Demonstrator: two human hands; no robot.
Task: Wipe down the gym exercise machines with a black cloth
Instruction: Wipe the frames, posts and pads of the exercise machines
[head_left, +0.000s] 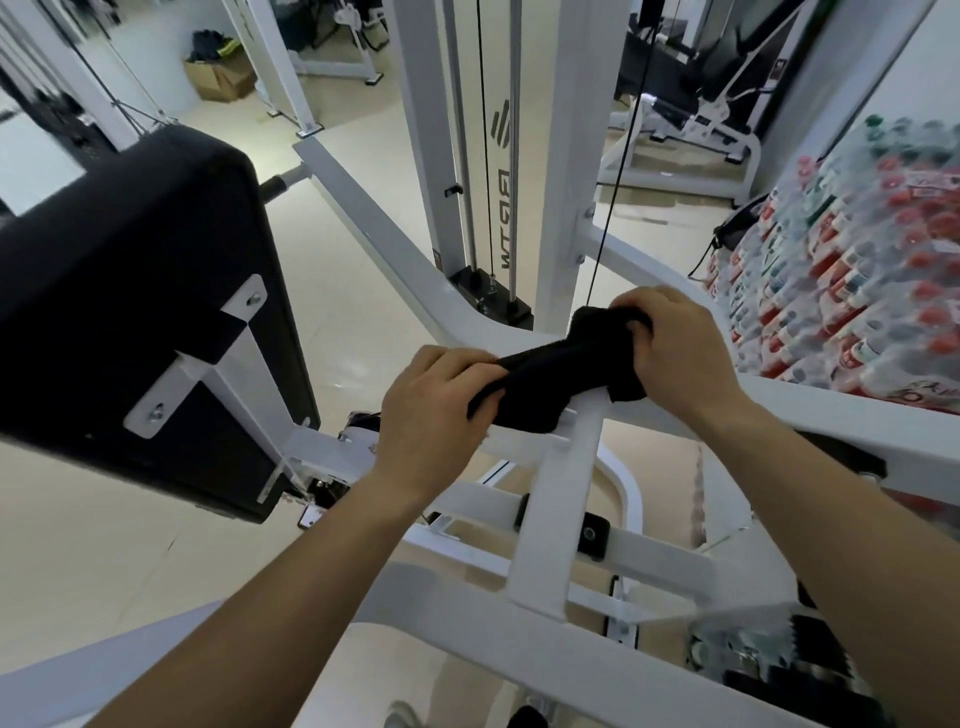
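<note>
— How far along with the wiping, judging from here?

— Hard to say exactly. Probably in the middle of one machine: black fabric cloth (561, 371), rolled into a thick strip, stretched across the top end of the white painted steel bar (561, 509) in the centre of the scene and touching it. No visible mark of clean or dirty on the paint, so impossible to tell the finished parts.

— And left to do?

— Most likely the large black padded rest (135, 291) on the left, the white weight tower (423, 130) just behind the bar, and the other white machines far at the back. Only a judgement.

— Pose of the hands?

— Both bare forearms reaching forward from the near edge, backs of the hands up. Left hand (436, 410) on the near-left end of the cloth, fingers (467, 366) curled over it and gripping. Right hand (680, 348) a little farther, on the right end, fingers (636, 304) wrapped round the bunched fabric, thumb hidden.

— Anything else nearby?

— Film-wrapped packs of plastic bottles with red caps (852, 270), stacked at the right, apart from both hands.
</note>
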